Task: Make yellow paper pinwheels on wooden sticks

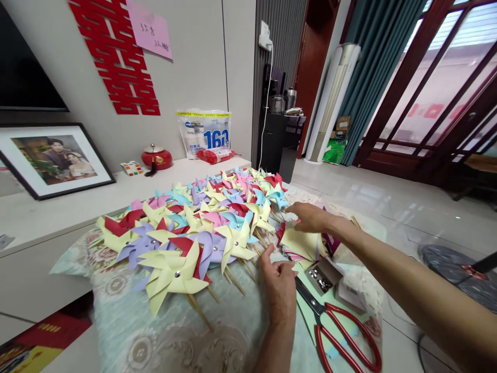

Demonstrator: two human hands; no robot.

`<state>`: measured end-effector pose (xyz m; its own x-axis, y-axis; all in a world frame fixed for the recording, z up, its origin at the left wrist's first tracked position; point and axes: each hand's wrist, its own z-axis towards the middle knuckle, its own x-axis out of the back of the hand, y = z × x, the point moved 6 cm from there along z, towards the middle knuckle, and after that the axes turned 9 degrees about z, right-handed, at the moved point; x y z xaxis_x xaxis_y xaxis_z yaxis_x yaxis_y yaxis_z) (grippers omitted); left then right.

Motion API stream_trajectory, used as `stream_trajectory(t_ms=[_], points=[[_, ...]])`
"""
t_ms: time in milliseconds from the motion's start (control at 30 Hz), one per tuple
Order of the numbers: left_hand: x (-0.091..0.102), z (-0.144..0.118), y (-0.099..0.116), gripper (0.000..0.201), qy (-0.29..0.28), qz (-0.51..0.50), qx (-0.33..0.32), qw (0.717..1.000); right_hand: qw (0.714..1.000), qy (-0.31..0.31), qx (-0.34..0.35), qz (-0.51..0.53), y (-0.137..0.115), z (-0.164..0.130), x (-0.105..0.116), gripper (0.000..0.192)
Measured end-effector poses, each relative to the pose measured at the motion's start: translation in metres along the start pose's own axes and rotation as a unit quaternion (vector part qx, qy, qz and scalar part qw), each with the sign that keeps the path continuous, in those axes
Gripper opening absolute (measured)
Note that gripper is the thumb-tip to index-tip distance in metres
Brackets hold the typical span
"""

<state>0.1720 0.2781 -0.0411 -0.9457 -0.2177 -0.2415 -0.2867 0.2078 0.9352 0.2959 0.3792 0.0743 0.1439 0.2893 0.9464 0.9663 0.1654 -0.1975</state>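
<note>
1. My right fingers (301, 213) lie spread and loose on the yellow paper sheets (297, 242) at centre right, gripping nothing.
2. My left hand (277, 282), lower centre, is half curled and empty, its fingertips just beside the pinwheel sticks (236, 280).
3. Pinwheels (194, 228) cover the tabletop (116, 305) leftward.
4. Red scissors (341, 336) and a small box (324, 274) sit lower right.

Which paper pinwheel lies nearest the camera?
The large yellow pinwheel with red blades behind it, at the front edge of the pile; the others lie farther back.
</note>
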Motion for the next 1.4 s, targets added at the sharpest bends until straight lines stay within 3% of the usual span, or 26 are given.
stream_trajectory(t_ms=[100,200,467,667,867,967,1100,1400], points=[[0.01,0.002,0.001,0.054,0.041,0.016,-0.031,0.999,0.999,0.0,0.033,-0.008,-0.014,-0.032,-0.018,0.082],[0.015,0.003,-0.001,0.05,0.046,0.037,-0.05,0.997,0.999,0.008,0.039,-0.018,-0.019,-0.048,-0.038,0.088],[0.019,0.009,-0.006,0.047,0.049,0.065,-0.055,0.995,0.996,0.03,0.062,-0.052,-0.024,-0.044,-0.069,0.091],[0.018,0.009,-0.003,0.047,0.05,0.069,-0.043,0.995,0.995,0.045,0.077,-0.048,-0.028,-0.035,-0.065,0.079],[0.015,0.005,-0.001,0.045,0.033,0.054,-0.028,0.998,0.995,0.045,0.085,-0.019,-0.025,-0.043,-0.041,0.073],[0.013,0.004,-0.003,0.044,0.026,0.069,-0.026,0.997,0.994,0.048,0.097,-0.01,-0.019,-0.058,-0.029,0.05],[0.011,0.002,0.003,0.037,0.023,0.168,-0.094,0.981,0.995,0.021,0.093,-0.03,-0.013,-0.077,-0.034,0.03],[0.005,-0.011,0.023,0.038,0.011,0.268,-0.221,0.938,0.993,-0.013,0.068,-0.098,-0.028,-0.088,-0.055,0.03]])
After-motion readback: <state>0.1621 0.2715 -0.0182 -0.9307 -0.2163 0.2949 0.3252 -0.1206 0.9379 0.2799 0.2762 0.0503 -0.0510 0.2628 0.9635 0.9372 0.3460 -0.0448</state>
